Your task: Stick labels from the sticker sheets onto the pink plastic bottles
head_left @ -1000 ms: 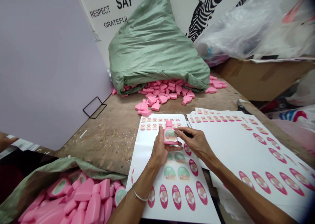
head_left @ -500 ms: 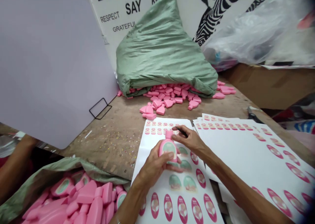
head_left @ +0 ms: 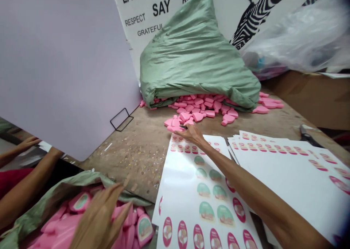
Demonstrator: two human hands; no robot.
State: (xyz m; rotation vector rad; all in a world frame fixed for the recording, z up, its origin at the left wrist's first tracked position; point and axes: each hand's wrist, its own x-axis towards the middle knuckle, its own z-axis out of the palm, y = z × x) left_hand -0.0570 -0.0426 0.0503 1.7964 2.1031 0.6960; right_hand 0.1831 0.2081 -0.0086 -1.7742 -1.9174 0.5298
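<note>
My left hand [head_left: 100, 216], fingers apart and slightly blurred, is over a green sack [head_left: 93, 178] full of pink toy-like bottles [head_left: 61, 225]. Some of these carry oval green stickers, such as the labelled bottle [head_left: 144, 227]. At the far edge of a sticker sheet [head_left: 179, 179], my right hand [head_left: 193, 135] grips a thin dark pen-like tool [head_left: 183, 127]. Its fingertips are at a plain pink bottle [head_left: 174, 129]; whether they grasp it I cannot tell. Green half-oval and pink oval stickers remain on the sheet, with a bare white patch on its left.
A large green bag [head_left: 197, 66] rests on the table behind a pile of pink bottles [head_left: 207, 108]. More sheets [head_left: 273, 168] lie right, near dark-handled scissors [head_left: 308, 136]. A pale panel [head_left: 68, 66] with a wire stand [head_left: 121, 119] fills the left; another person's arms [head_left: 32, 183] show below it.
My left hand has moved from the sheet to the sack, and the stickered bottle is out of it. My right hand has reached forward to the loose bottles. The view has shifted left.
</note>
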